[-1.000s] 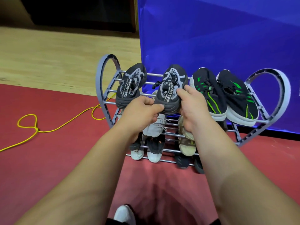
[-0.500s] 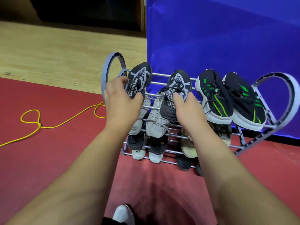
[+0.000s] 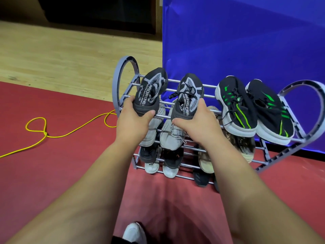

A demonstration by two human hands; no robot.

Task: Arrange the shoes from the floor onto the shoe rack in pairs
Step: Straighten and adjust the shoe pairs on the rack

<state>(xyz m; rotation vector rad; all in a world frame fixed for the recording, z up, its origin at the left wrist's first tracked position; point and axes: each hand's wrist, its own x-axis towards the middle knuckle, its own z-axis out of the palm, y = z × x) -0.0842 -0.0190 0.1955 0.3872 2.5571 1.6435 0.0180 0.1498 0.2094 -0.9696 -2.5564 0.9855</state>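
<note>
Right, both hands are up at the top tier of the shoe rack [image 3: 123, 73] — the left hand [image 3: 133, 120] has fingers and thumb curled round the heel of the left grey shoe [image 3: 152, 87], and the right hand [image 3: 198, 123] grips the heel of the right grey shoe [image 3: 190, 94] the same way. Both shoes lie on the top rails, toes pointing to the far side, with a stretch of bare rail between them. To their right sits the green-striped pair [image 3: 236, 104], side by side and touching. On the tier below, pale knit shoes [image 3: 169, 138] show between the wrists.

These grey trainers look light, I'd say, with soft mesh uppers that would crumple under a squeeze — the heel cup and the rubber sole edge are the firm parts, so the heel is the sensible hold. The round rails look slick, and a shoe could tip through if its sole isn't bridging two bars. Judging by that gap, nudging the two closer would make a tidier pair. A yellow cable [image 3: 44, 133] loops on the red floor off to the left.
</note>
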